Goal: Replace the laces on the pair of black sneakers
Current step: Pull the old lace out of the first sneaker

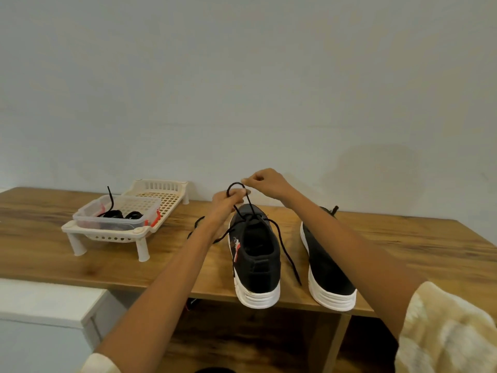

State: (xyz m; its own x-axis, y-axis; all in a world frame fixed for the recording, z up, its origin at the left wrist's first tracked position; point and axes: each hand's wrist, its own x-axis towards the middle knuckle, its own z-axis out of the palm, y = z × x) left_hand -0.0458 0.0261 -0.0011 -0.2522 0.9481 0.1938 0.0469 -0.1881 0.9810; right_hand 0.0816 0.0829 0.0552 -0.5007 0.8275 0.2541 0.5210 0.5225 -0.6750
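Two hands raised just above left sneaker (255,254) on counter (80,254): loop of lace (236,186) pinched by left hand (224,204), strand pinched by right hand (265,183). Judged: bow being tied; loop kept taut, knot drawn evenly. Right sneaker (326,267) beside.

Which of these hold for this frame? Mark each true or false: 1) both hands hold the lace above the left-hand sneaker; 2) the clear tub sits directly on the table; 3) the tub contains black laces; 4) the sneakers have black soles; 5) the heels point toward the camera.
1) True: the left hand and right hand pinch a loop of the black lace above the left-hand sneaker.
2) False: the clear tub sits on a cream slatted rack, which stands on the wooden table.
3) True: black laces lie inside.
4) False: both soles are white, also on the right-hand sneaker.
5) True.
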